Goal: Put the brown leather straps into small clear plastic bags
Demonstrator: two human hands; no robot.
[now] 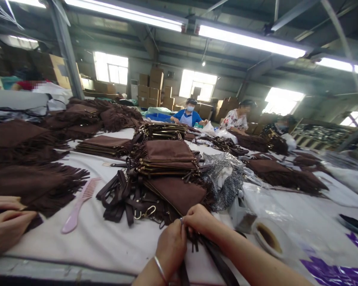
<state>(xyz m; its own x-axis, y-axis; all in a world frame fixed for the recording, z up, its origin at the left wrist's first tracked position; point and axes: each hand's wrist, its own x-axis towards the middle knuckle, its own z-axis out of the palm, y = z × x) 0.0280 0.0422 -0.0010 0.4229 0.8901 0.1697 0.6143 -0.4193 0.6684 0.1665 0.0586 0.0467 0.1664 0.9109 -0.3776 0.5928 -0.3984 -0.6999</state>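
My left hand (pixel 171 242), with a bracelet at the wrist, is closed in a pinch at the front of the table. Against its fingertips, my right hand (pixel 199 219) is closed too. A small shiny metal piece (pixel 181 219) shows between them, its kind unclear. Dark brown straps (pixel 217 260) hang beneath both hands, and the fingers seem to grip one of these at its end. Just beyond lies a brown fringed pouch (pixel 177 194). Left of it, a heap of brown straps (pixel 116 198) has a gold clasp (pixel 145 212) at its edge.
Zipped brown pouches (pixel 168 153) are stacked ahead. A pink comb (pixel 80 204) lies left, near another person's hands (pixel 8 226). Crumpled bubble wrap (pixel 225 178), a tape roll (pixel 268 238) and purple plastic (pixel 331 272) are on the right. Several people sit across the table.
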